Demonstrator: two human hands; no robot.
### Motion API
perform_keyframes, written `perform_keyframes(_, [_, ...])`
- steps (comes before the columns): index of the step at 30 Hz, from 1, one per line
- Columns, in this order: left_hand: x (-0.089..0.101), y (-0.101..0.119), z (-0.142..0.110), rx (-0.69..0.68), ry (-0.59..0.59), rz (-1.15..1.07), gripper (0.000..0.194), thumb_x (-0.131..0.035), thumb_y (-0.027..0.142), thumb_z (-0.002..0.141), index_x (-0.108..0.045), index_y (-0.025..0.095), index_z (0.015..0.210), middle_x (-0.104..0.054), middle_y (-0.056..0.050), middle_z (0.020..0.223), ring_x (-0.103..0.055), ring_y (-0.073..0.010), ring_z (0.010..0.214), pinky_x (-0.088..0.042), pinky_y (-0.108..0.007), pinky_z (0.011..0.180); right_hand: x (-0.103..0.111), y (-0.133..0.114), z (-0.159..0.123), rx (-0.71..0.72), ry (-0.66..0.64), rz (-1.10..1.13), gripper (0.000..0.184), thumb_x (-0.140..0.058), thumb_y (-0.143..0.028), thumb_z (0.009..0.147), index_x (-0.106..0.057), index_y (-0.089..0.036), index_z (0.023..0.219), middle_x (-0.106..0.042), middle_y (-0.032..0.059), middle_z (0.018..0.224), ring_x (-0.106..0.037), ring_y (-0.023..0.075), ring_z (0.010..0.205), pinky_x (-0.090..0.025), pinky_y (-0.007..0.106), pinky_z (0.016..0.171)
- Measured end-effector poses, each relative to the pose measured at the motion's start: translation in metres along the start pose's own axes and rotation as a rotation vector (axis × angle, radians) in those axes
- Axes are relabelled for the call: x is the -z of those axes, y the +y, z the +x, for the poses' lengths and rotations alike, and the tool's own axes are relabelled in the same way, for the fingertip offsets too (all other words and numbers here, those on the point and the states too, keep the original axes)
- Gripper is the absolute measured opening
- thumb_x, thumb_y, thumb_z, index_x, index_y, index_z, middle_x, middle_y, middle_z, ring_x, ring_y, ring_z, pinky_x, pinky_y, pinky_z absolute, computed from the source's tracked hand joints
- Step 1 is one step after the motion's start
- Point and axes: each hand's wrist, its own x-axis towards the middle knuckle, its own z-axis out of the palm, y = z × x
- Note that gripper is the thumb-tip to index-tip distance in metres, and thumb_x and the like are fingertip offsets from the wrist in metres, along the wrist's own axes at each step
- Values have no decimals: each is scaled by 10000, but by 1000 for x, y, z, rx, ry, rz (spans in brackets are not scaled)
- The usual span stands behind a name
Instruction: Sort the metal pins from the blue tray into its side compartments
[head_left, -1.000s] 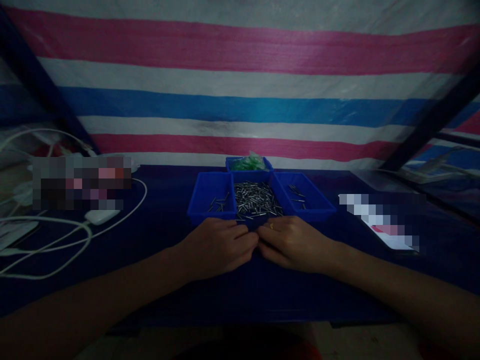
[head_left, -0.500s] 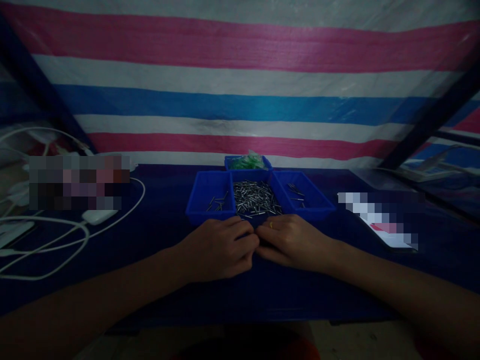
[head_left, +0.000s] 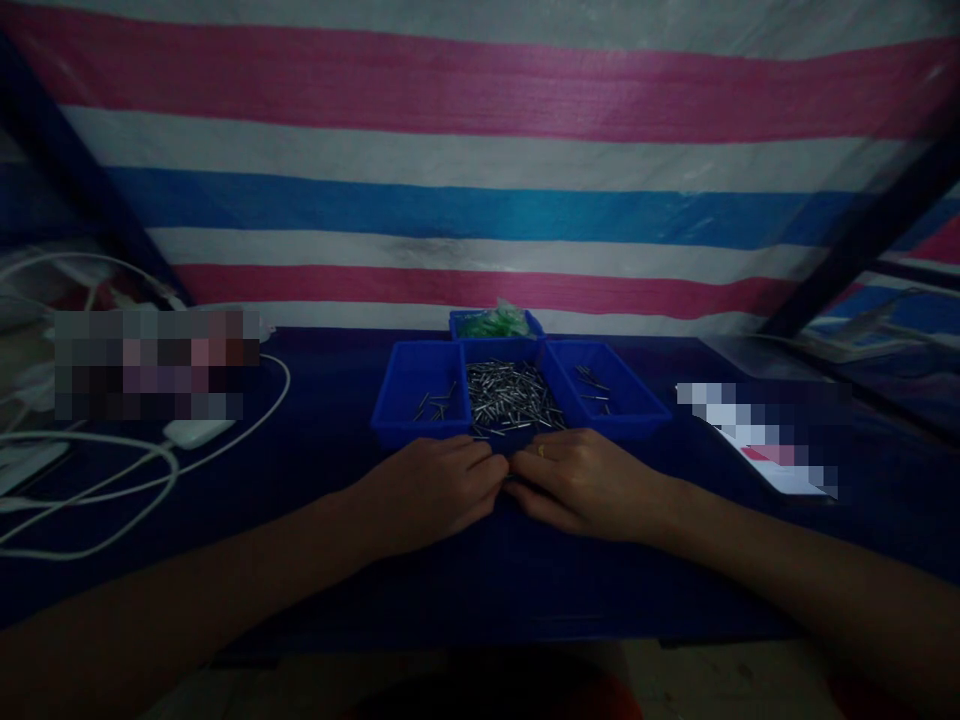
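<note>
My left hand [head_left: 446, 492] and my right hand [head_left: 581, 483] meet at the fingertips just in front of the blue bins. Both are closed, fingers curled and pinched; whatever lies between the fingertips is too small and dark to name. A ring sits on a finger of the right hand. Right beyond them, the middle blue bin holds a heap of short metal pins [head_left: 512, 395]. A few similar pins lie in the left blue bin [head_left: 420, 375] and in the right blue bin [head_left: 626, 395].
Behind the middle bin, another blue bin holds green plastic packaging [head_left: 495, 322]. To the right lies a phone [head_left: 780, 470] with a lit screen. White cables [head_left: 176, 470] and a white adapter [head_left: 199, 432] spread over the left of the blue table [head_left: 525, 590]. A striped tarp [head_left: 480, 215] hangs behind.
My fingertips have shifted slightly against each other, and a small gap now shows between the hands. The bins and pins look the same.
</note>
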Motion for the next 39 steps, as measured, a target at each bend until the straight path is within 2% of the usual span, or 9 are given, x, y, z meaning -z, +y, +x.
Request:
perform_keyframes(5, [0, 0, 1, 29, -29, -4, 148, -389, 207, 857, -499, 147, 777, -538, -14, 733, -512, -135, 658, -413, -241, 572, 0, 0, 0, 17, 1, -8, 226, -330, -217, 862, -505, -145, 739, -507, 12, 641, -448, 109, 570, -344, 245, 564])
perform_keyframes(10, [-2, -1, 2, 111, -55, -10, 135, -408, 219, 848, -502, 152, 776, -559, -10, 733, -534, -142, 662, -426, -250, 579, 0, 1, -1, -34, 0, -36, 221, -320, -220, 873, -519, -135, 824, -529, 23, 664, -467, 112, 589, -355, 244, 583])
perform_keyframes(15, [-1, -1, 3, 149, 22, 12, 161, -387, 229, 858, -504, 157, 773, -559, -9, 717, -543, -144, 658, -424, -254, 580, 2, 2, -1, -100, 25, -52, 230, -311, -239, 889, -509, -136, 839, -538, 24, 666, -483, 109, 579, -355, 236, 574])
perform_keyframes(18, [0, -1, 3, 172, 73, 29, 157, -395, 237, 857, -512, 162, 784, -558, -4, 707, -548, -143, 656, -421, -251, 572, 1, 2, 0, -110, -9, -60, 201, -327, -225, 885, -505, -137, 850, -545, 26, 677, -487, 109, 584, -351, 232, 571])
perform_keyframes(21, [2, 0, 2, 141, 114, 48, 175, -387, 249, 866, -528, 160, 812, -571, -5, 710, -555, -145, 658, -422, -252, 560, -1, 2, 0, -97, -31, -72, 190, -342, -222, 877, -503, -139, 819, -533, 23, 661, -476, 110, 574, -344, 235, 560])
perform_keyframes(29, [2, 1, 1, 9, 257, 84, 176, -395, 230, 868, -544, 150, 820, -586, 5, 686, -556, -121, 629, -428, -230, 550, -5, 3, -2, -63, 11, -25, 206, -329, -227, 873, -497, -138, 791, -513, 19, 651, -456, 110, 565, -336, 242, 547])
perform_keyframes(34, [1, 0, 0, -72, 260, 78, 151, -410, 228, 866, -542, 155, 858, -586, 10, 696, -552, -113, 627, -422, -221, 541, -4, 1, 0, -57, 2, 59, 185, -345, -231, 870, -492, -140, 804, -511, 15, 662, -464, 110, 585, -345, 240, 560])
perform_keyframes(39, [2, 1, 0, -75, 263, 69, 149, -417, 237, 863, -540, 158, 839, -584, 16, 683, -553, -110, 618, -419, -219, 535, -3, 0, -1, -58, -3, 100, 182, -350, -231, 867, -495, -141, 803, -509, 14, 660, -462, 106, 585, -346, 237, 557])
